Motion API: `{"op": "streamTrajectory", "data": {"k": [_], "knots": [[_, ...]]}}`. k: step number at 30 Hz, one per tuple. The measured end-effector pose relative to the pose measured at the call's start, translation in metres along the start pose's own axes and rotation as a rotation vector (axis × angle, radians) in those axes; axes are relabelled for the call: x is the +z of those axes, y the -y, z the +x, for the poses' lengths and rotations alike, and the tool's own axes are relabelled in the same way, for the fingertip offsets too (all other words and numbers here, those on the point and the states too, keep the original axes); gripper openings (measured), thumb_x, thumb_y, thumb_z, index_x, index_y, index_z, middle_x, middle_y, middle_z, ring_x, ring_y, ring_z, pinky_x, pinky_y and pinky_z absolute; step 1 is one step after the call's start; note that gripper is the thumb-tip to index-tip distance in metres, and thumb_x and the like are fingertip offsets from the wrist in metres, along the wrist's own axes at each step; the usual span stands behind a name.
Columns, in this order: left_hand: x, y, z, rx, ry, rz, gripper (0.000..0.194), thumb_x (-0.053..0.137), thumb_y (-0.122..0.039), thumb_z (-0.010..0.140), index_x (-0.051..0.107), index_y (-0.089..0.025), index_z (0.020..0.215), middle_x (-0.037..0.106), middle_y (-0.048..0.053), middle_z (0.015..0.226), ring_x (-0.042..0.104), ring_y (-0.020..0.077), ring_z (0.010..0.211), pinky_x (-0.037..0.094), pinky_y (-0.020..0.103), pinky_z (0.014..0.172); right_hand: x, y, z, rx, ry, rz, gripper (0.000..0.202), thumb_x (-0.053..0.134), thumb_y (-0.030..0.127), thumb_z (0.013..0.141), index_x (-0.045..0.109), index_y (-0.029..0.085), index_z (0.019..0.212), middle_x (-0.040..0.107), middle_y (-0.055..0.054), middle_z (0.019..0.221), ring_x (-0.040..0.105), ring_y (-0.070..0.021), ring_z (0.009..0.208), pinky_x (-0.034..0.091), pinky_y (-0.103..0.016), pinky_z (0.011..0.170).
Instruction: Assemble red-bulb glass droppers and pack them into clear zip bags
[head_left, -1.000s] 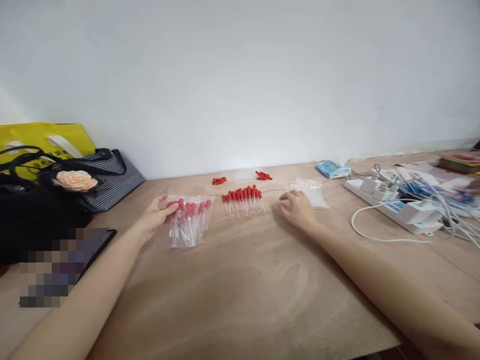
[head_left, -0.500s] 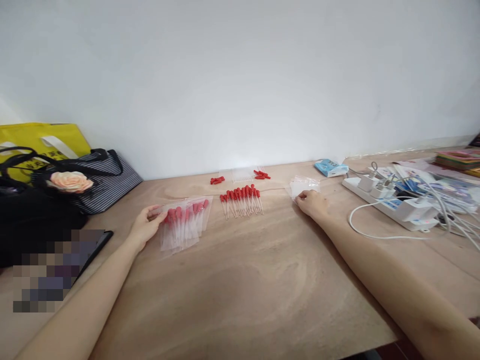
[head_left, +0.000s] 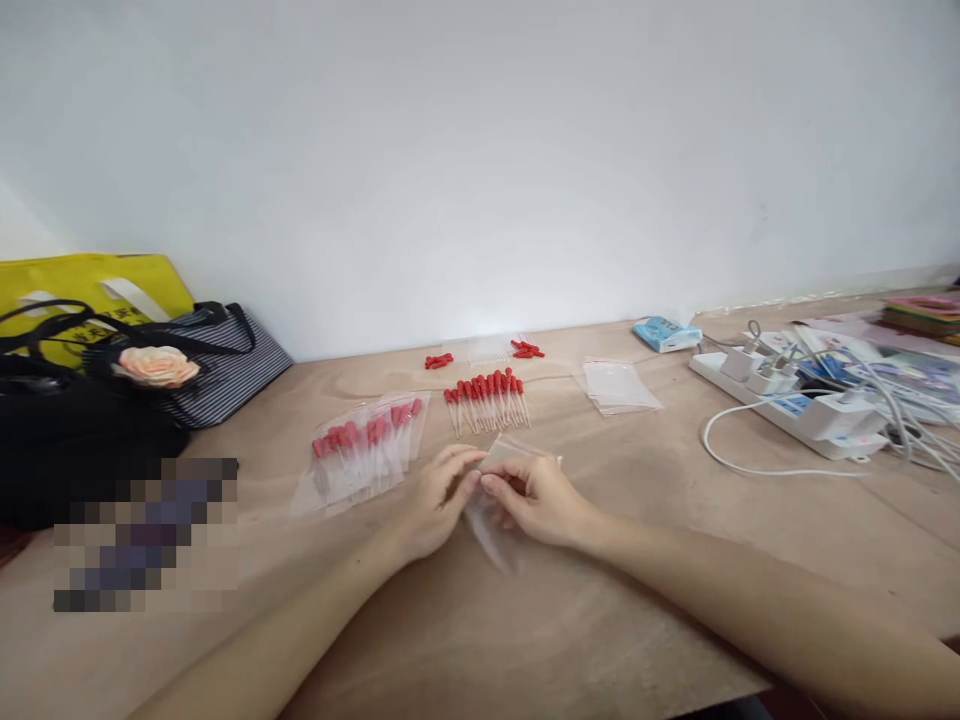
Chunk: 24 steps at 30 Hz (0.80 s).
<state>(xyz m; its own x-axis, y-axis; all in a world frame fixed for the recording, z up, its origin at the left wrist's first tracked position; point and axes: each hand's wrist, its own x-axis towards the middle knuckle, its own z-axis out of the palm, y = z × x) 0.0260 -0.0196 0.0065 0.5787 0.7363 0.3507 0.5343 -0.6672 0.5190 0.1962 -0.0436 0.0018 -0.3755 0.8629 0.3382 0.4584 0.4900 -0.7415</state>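
Between my hands, near the middle of the table, is a clear plastic bag (head_left: 491, 530). My left hand (head_left: 441, 500) pinches its edge, and my right hand (head_left: 541, 497) grips it from the other side, fingertips almost touching. Just beyond lies a row of several red-topped clear droppers (head_left: 486, 398). To the left, bagged droppers (head_left: 366, 445) overlap in a pile. A stack of flat clear bags (head_left: 621, 386) rests right of the row. Loose red caps (head_left: 439, 361) and more red caps (head_left: 528, 349) sit near the wall, with clear tubes (head_left: 489, 351) between them.
At the right are a white power strip (head_left: 787, 405) with cables and a blue packet (head_left: 666, 334). A striped bag (head_left: 232, 365), a yellow bag (head_left: 150, 275) and a fabric rose (head_left: 156, 367) occupy the left, near a pixelated area.
My right hand has come from the flat bag stack to the middle with a clear bag. My left hand has left the bagged droppers and moved right to that bag.
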Motion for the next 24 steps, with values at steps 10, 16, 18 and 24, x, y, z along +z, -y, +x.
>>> {"op": "streamTrajectory", "data": {"k": [10,16,18,24], "knots": [[-0.031,0.011,0.005,0.148,0.268,0.235,0.031,0.037,-0.014,0.085,0.064,-0.023,0.098,0.058,0.005,0.111,0.051,0.019,0.105,0.041,0.037,0.089,-0.046,-0.076,0.05,0.07,-0.365,-0.365,0.017,0.047,0.019,0.075,0.064,0.015,0.076,0.062,-0.006,0.076,0.055,-0.0144,0.073,0.041,-0.025,0.069],[-0.005,-0.012,-0.008,0.061,0.348,0.278,0.043,0.044,-0.039,0.084,0.044,-0.024,0.125,0.039,0.008,0.133,0.034,0.0269,0.122,0.03,0.047,0.099,-0.029,-0.079,0.092,0.156,-0.307,-0.612,0.048,0.046,0.052,0.076,0.052,0.027,0.116,0.044,-0.009,0.123,0.038,-0.0259,0.112,0.028,-0.045,0.092],[0.0,-0.015,-0.011,0.058,0.427,0.258,0.049,0.041,-0.044,0.085,0.034,-0.027,0.131,0.029,0.007,0.139,0.025,0.0271,0.127,0.023,0.049,0.102,-0.019,-0.075,0.106,0.182,-0.243,-0.658,0.056,0.041,0.06,0.075,0.042,0.034,0.124,0.032,-0.008,0.134,0.027,-0.0303,0.121,0.022,-0.053,0.093],[-0.005,-0.009,-0.007,0.075,0.467,0.238,0.05,0.038,-0.048,0.085,0.034,-0.027,0.131,0.027,0.005,0.14,0.023,0.0247,0.128,0.019,0.047,0.104,0.002,-0.071,0.131,0.262,-0.048,-0.714,0.047,0.029,0.055,0.081,0.037,0.04,0.125,0.024,-0.002,0.139,0.016,-0.0319,0.126,0.013,-0.064,0.091]]}}
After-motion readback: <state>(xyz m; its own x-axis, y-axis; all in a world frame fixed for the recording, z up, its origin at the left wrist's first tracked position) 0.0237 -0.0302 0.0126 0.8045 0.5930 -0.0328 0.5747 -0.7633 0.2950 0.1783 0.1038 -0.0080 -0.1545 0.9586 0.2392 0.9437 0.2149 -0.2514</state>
